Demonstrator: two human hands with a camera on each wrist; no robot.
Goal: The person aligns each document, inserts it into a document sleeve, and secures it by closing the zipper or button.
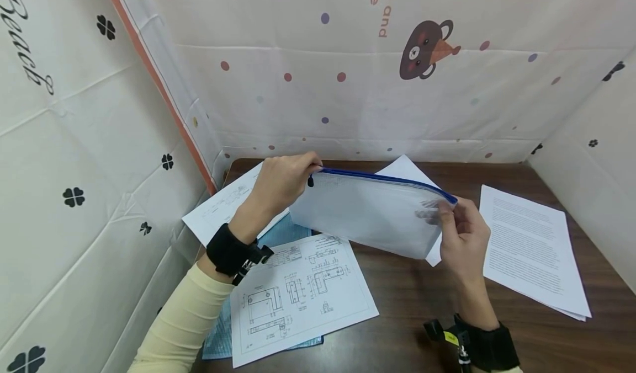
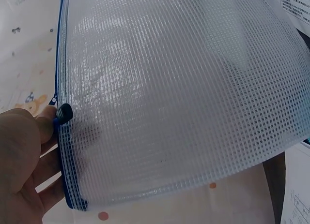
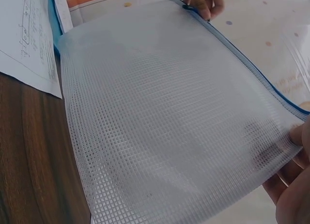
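Note:
A translucent white mesh zip pouch (image 1: 370, 213) with a blue zipper edge is held above the brown table (image 1: 412, 307). My left hand (image 1: 285, 182) pinches its left top corner at the black zipper pull (image 2: 64, 112). My right hand (image 1: 459, 235) grips the right end of the pouch (image 3: 169, 117), thumb in front and fingers behind. The left hand's fingers (image 3: 206, 4) show at the far corner in the right wrist view. The pouch (image 2: 179, 88) fills the left wrist view.
A sheet of technical drawings (image 1: 298, 293) lies on a blue mesh folder (image 1: 218, 329) at the front left. More white sheets (image 1: 223, 204) lie behind it. A stack of printed text pages (image 1: 534, 249) lies at the right. Patterned cloth walls (image 1: 387, 69) enclose the table.

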